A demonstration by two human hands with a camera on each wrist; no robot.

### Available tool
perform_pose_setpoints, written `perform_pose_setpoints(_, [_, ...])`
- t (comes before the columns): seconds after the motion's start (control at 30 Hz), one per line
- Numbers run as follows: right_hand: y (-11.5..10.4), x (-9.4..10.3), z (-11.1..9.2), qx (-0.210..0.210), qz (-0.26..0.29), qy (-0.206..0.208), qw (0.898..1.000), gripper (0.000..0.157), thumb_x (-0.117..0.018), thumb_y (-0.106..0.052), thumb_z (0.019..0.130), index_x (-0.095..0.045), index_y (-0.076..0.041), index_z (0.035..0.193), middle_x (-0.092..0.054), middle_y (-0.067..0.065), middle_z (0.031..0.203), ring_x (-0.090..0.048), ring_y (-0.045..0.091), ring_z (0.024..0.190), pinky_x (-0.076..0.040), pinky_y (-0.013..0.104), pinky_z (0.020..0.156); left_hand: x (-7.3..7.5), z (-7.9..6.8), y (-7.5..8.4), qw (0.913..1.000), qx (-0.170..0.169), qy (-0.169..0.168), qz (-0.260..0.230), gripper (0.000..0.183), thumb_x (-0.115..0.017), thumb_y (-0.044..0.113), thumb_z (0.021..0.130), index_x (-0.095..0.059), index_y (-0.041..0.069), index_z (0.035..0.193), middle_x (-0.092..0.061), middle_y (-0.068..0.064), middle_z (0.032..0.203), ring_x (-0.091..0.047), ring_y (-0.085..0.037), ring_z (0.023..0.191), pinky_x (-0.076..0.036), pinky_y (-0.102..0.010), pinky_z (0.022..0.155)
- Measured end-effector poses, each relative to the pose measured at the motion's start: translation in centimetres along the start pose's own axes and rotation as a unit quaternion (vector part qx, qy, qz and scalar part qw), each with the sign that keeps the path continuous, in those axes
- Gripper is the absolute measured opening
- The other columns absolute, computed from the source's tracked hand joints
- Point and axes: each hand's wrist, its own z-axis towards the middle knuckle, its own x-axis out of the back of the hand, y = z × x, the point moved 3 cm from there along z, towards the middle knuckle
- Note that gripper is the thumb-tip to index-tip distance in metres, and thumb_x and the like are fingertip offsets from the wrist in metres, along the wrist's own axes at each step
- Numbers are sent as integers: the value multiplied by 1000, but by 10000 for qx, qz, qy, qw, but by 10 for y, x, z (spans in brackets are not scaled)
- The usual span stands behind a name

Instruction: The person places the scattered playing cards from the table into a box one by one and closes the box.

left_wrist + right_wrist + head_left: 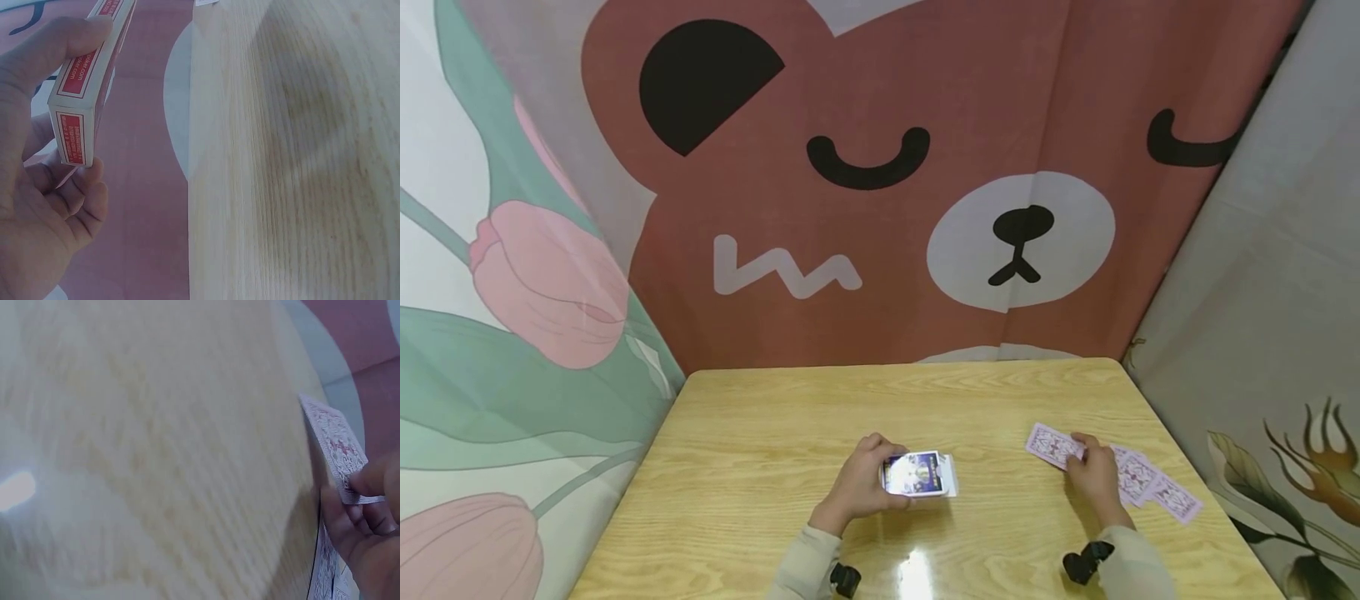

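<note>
My left hand (859,483) grips a small playing-card box (916,474), with the thumb along one long side and the fingers around the other. A white flap (951,476) sticks out at the box's right end. In the left wrist view the box (78,78) shows a white edge with red printed panels. On the right, my right hand (1096,477) pinches a playing card (1051,444) with a pink-purple patterned back. That card (337,440) is tilted up from the table in the right wrist view. More cards (1177,497) with the same back lie overlapping beside the hand.
The light wooden table (752,442) reaches back to a curtain (880,325) with a brown bear print. Floral fabric (550,283) hangs along the left side, and another flower-printed cloth (1255,333) along the right. A bright glare spot shows near the table's front.
</note>
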Motion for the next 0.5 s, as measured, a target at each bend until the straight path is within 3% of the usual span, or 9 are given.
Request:
perform_pose_setpoints(0.13, [-3,2,-2,-541,754,116,9956,38,-51,8,78,-56,7,115,-49,15,77,-48,8,50,-40,26,45,0,0,-2,10000,-27,27,-4,68,-89,26,53,-64,9,113,-51,4,97,-46,-11,88,-44,-26,77])
perform_pose_setpoints(0.27, [-4,1,-4,-1184,1160,89,9861,38,-48,6,80,-55,5,118,-51,20,93,-54,7,53,-45,22,48,0,1,-3,10000,-40,45,-35,67,-89,25,53,-64,8,113,-51,4,97,-46,-12,88,-44,-26,76])
perform_pose_setpoints(0.5, [-6,0,-1,-1315,1161,217,9843,37,-50,6,80,-56,6,116,-53,17,87,-53,8,52,-44,22,46,1,1,-3,9999,-82,65,-18,67,-88,25,53,-64,8,113,-51,4,97,-46,-11,87,-44,-26,76])
